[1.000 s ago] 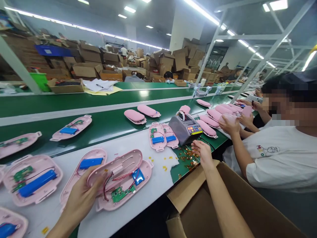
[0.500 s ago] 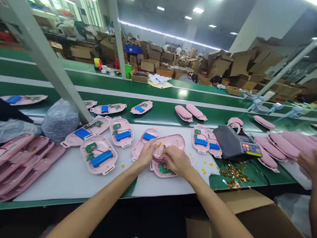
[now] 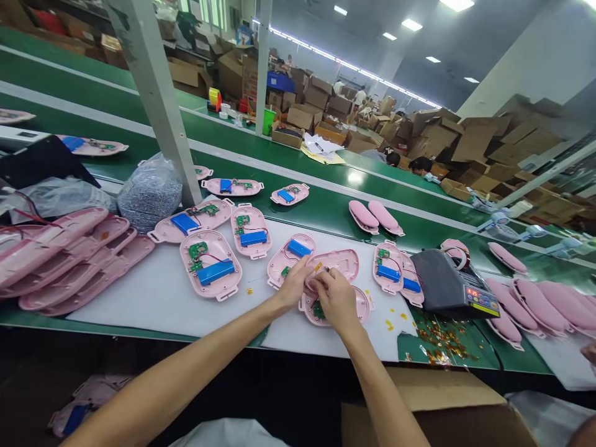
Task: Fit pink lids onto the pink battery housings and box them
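Note:
My left hand point(image 3: 294, 284) and my right hand point(image 3: 336, 300) meet over an opened pink shell point(image 3: 336, 263) on the white mat point(image 3: 158, 298). The left hand's fingers grip the upper pink half. With the right hand I pinch a small strip of yellow tape point(image 3: 318, 267) against that half. The lower half with its green circuit board point(image 3: 319, 310) lies under my right hand. Beside my left hand lies another open shell with a blue battery point(image 3: 298, 248).
A grey tape dispenser point(image 3: 452, 287) stands to the right, with scraps of yellow tape point(image 3: 440, 341) scattered before it. Stacked pink halves point(image 3: 69, 261) lie at the left, next to a bag of small grey parts point(image 3: 149, 192). A cardboard box point(image 3: 447, 403) is below the table edge.
The view has swung left from the dispenser and the neighbouring worker. My right hand came back from the dispenser with a tape strip and joined the left hand on the pink shell.

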A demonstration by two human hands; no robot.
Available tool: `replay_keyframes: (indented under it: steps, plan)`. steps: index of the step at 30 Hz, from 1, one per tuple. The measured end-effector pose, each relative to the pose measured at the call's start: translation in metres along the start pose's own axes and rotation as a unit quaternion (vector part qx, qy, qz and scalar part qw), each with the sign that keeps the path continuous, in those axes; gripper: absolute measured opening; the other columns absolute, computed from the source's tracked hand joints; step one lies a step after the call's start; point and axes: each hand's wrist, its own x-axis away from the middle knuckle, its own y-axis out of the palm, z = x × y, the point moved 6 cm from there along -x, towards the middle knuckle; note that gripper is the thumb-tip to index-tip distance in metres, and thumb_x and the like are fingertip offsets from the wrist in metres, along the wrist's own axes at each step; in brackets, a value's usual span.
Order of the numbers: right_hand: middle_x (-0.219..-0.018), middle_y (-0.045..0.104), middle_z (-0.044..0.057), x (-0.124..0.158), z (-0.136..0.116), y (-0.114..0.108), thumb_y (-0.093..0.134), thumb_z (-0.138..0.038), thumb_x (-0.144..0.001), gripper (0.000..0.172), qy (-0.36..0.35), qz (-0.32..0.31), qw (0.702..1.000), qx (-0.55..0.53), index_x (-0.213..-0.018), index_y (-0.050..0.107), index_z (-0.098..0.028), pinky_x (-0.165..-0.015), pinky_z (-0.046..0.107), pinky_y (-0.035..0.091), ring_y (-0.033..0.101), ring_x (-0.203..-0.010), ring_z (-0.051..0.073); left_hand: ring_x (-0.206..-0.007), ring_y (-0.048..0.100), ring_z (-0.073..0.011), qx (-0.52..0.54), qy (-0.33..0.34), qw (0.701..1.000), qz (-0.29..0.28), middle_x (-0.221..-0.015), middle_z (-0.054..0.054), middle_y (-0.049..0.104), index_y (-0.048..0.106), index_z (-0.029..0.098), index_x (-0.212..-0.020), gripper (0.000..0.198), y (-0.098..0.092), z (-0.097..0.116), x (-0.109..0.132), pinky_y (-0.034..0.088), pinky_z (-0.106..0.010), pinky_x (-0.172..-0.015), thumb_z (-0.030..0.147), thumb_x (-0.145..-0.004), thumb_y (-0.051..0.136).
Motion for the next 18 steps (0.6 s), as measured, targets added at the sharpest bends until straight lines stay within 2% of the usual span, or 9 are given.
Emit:
replay_keyframes:
  steps: [3, 6, 10, 12, 14, 16, 17, 18]
  plan:
    - [-0.078, 0.061, 0.003, 0.0, -0.002, -0.002, 0.056, -0.033, -0.09, 0.02, 0.008, 0.024, 0.999, 0.037, -0.078, 0.067, -0.022, -0.066, 0.029, 0.035, 0.054, -0.078, 0.019, -0.068, 0.06, -0.0176, 0.026, -0.006, 0.999, -0.03, -0.089, -0.006, 0.062, 0.051, 0.018, -0.123, 0.05, 0.003, 0.002, 0.007, 0.054, -0.031, -0.058, 0.043, -0.081, 0.05]
    - [-0.07, 0.063, 0.002, -0.001, 0.003, -0.002, 0.063, -0.042, -0.084, 0.025, 0.046, 0.051, 0.997, 0.024, -0.067, 0.066, -0.023, -0.064, 0.029, 0.035, 0.055, -0.07, 0.019, -0.064, 0.058, -0.0157, 0.037, 0.001, 0.998, -0.046, -0.087, -0.005, 0.06, 0.051, 0.018, -0.118, 0.045, 0.004, 0.004, 0.012, 0.052, -0.028, -0.054, 0.04, -0.078, 0.048]
    - [-0.059, 0.06, 0.0, 0.003, 0.023, -0.006, 0.072, -0.05, -0.071, 0.038, 0.17, 0.064, 0.983, -0.016, -0.052, 0.055, -0.022, -0.057, 0.029, 0.035, 0.054, -0.059, 0.018, -0.082, 0.062, -0.0216, 0.002, 0.035, 0.998, -0.044, -0.097, -0.007, 0.061, 0.05, 0.017, -0.117, 0.045, 0.002, 0.007, 0.011, 0.055, -0.035, -0.068, 0.034, -0.076, 0.052]
    - [-0.059, 0.059, -0.001, 0.008, 0.029, -0.019, 0.073, -0.049, -0.071, 0.035, 0.186, 0.056, 0.98, -0.038, -0.057, 0.055, -0.022, -0.056, 0.028, 0.038, 0.053, -0.057, 0.017, -0.095, 0.06, -0.0246, -0.039, 0.062, 0.996, -0.046, -0.104, -0.007, 0.062, 0.053, 0.016, -0.115, 0.045, 0.0, 0.011, 0.012, 0.052, -0.038, -0.083, 0.025, -0.072, 0.061]
    - [-0.071, 0.063, 0.001, 0.014, 0.029, -0.05, 0.072, -0.048, -0.073, 0.029, 0.15, 0.107, 0.983, -0.025, -0.071, 0.06, -0.022, -0.063, 0.03, 0.044, 0.057, -0.066, 0.019, -0.106, 0.057, -0.0258, -0.08, 0.092, 0.991, -0.053, -0.11, -0.007, 0.062, 0.057, 0.017, -0.113, 0.045, -0.001, 0.017, 0.017, 0.045, -0.039, -0.096, 0.018, -0.069, 0.065]
    - [-0.099, 0.065, 0.009, 0.02, 0.022, -0.08, 0.073, -0.048, -0.072, 0.038, 0.065, 0.132, 0.989, 0.023, -0.096, 0.063, -0.02, -0.079, 0.036, 0.048, 0.06, -0.091, 0.025, -0.105, 0.057, -0.0248, -0.132, 0.119, 0.98, -0.09, -0.109, -0.006, 0.064, 0.061, 0.019, -0.112, 0.04, 0.001, 0.026, 0.026, 0.043, -0.038, -0.098, 0.014, -0.072, 0.06]
    - [-0.116, 0.06, 0.012, 0.022, 0.018, -0.085, 0.075, -0.047, -0.07, 0.053, 0.014, 0.101, 0.994, 0.05, -0.112, 0.061, -0.02, -0.089, 0.04, 0.046, 0.056, -0.107, 0.028, -0.103, 0.059, -0.0236, -0.169, 0.128, 0.968, -0.131, -0.108, -0.005, 0.065, 0.062, 0.02, -0.112, 0.04, 0.004, 0.032, 0.032, 0.044, -0.037, -0.096, 0.011, -0.074, 0.056]
    - [-0.132, 0.052, 0.015, 0.024, 0.015, -0.083, 0.078, -0.047, -0.066, 0.072, -0.035, 0.038, 0.996, 0.071, -0.128, 0.053, -0.02, -0.098, 0.043, 0.043, 0.049, -0.12, 0.031, -0.101, 0.06, -0.0226, -0.213, 0.134, 0.95, -0.183, -0.109, -0.005, 0.066, 0.062, 0.022, -0.115, 0.042, 0.009, 0.038, 0.039, 0.045, -0.036, -0.094, 0.009, -0.076, 0.05]
